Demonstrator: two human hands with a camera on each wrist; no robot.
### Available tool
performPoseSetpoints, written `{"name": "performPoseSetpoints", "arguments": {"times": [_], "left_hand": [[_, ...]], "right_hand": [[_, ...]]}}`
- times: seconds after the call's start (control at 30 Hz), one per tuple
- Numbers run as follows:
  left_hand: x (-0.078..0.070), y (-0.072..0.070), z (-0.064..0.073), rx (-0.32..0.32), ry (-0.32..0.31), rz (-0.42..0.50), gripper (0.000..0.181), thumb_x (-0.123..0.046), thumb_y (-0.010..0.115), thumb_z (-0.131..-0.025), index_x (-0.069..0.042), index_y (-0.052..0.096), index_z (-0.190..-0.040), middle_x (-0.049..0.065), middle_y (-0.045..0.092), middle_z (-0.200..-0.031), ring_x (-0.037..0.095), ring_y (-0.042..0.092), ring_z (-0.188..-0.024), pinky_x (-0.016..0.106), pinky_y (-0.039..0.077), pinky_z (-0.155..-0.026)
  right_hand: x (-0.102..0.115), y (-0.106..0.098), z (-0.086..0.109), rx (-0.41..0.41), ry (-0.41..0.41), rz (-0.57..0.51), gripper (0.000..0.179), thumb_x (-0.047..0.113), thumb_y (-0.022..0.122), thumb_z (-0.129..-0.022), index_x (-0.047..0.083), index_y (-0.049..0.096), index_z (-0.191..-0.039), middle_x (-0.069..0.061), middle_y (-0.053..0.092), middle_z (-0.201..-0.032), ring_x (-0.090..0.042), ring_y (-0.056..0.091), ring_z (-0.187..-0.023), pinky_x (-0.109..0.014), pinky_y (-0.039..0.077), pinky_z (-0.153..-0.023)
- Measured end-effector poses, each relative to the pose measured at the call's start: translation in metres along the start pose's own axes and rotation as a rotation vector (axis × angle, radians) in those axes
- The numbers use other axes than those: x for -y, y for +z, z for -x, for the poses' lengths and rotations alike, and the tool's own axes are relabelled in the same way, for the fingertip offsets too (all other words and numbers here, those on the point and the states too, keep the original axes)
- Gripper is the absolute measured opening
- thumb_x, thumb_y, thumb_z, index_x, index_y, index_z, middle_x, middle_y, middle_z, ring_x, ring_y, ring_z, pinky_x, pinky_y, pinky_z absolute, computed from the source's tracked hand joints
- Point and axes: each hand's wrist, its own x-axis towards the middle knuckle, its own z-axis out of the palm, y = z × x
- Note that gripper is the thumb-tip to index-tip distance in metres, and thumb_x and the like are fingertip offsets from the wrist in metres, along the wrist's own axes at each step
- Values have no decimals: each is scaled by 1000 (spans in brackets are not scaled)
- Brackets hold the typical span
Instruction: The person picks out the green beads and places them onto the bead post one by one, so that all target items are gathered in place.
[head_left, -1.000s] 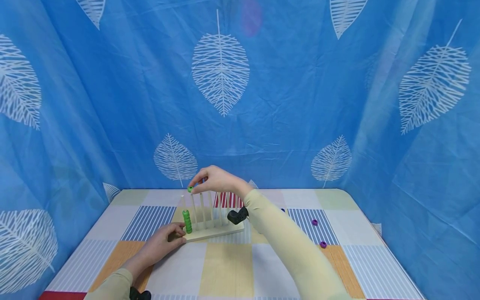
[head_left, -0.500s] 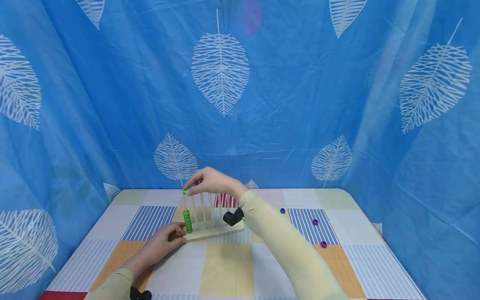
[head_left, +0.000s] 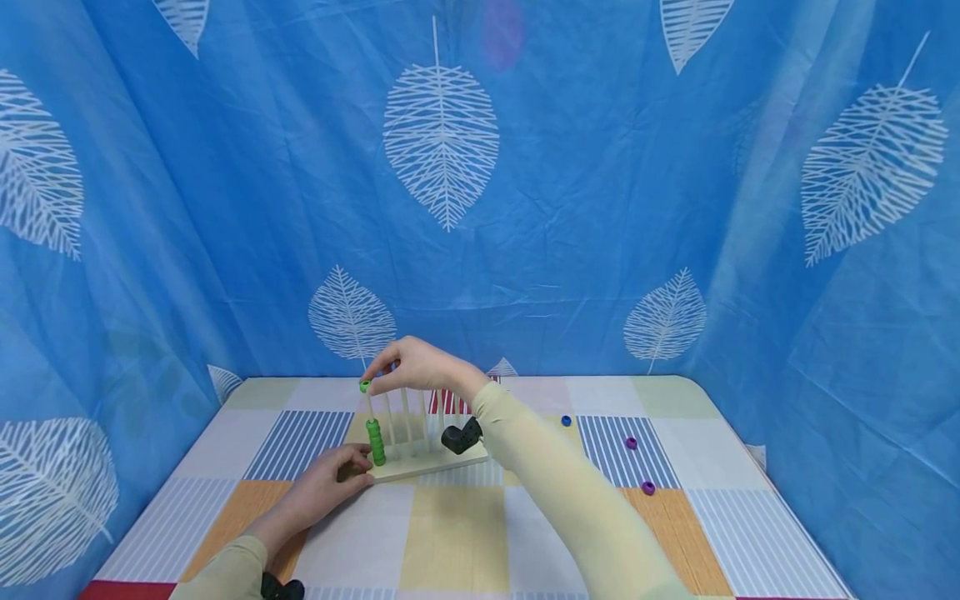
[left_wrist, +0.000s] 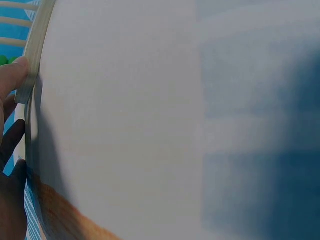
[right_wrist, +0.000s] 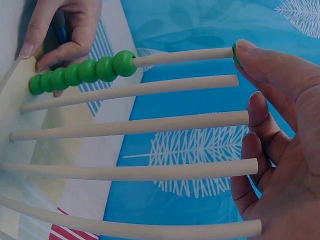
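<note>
A pale wooden peg rack [head_left: 435, 465] stands on the table with a row of upright pegs. My left hand [head_left: 330, 485] grips the near left end of its base [left_wrist: 34, 55], thumb on one side and fingers on the other. Several green beads [right_wrist: 88, 71] are stacked low on the leftmost peg [right_wrist: 185, 56]. At that peg's tip, my right hand [head_left: 422, 365] pinches another green bead [head_left: 365, 387] between thumb and forefinger. The thumb hides most of this bead in the right wrist view. The other pegs in that view carry no beads.
To the right of the rack lie a blue bead [head_left: 566, 421], a purple bead [head_left: 632, 443] and a second purple bead [head_left: 648, 487]. A patchwork-patterned cloth [head_left: 450, 542] covers the table. Blue curtains [head_left: 540, 250] with white leaf prints hang behind and at both sides.
My right hand has moved left with the green bead, from above the second peg to the leftmost peg's tip. The left hand has stayed at the base.
</note>
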Motion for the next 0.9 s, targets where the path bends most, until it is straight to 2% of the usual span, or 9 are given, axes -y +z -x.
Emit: {"name": "performPoseSetpoints", "arguments": {"times": [0.17, 0.43, 0.73, 0.9], "left_hand": [[0, 0, -1, 0, 10, 8, 12, -22, 78, -93, -19, 68, -97, 13, 62, -137, 40, 52, -132, 62, 38, -111], [1, 1, -3, 2, 4, 21, 11, -21, 78, -93, -19, 68, -96, 13, 62, -137, 40, 52, -133, 62, 36, -113], [1, 1, -3, 7, 22, 16, 12, -22, 79, -92, -19, 68, -96, 13, 63, -137, 41, 52, -132, 62, 37, -112], [2, 1, -3, 8, 19, 2, 12, -24, 78, -93, -20, 68, -96, 13, 62, -137, 41, 51, -133, 62, 36, -112]], "right_hand": [[2, 1, 0, -14, 12, 15, 20, 25, 76, -95, 20, 78, -114, 9, 66, -112, -10, 57, -95, -25, 51, -78], [2, 2, 1, -7, 36, 43, 20, 29, 76, -94, 23, 78, -114, 13, 64, -118, -6, 57, -103, -23, 51, -85], [1, -1, 7, -8, 25, 36, 28, 30, 74, -96, 19, 76, -121, 11, 66, -110, -16, 56, -94, -24, 49, -73], [3, -9, 17, -25, -6, 43, 26, 28, 75, -96, 20, 76, -120, 9, 67, -105, -15, 57, -89, -25, 49, -72]]}}
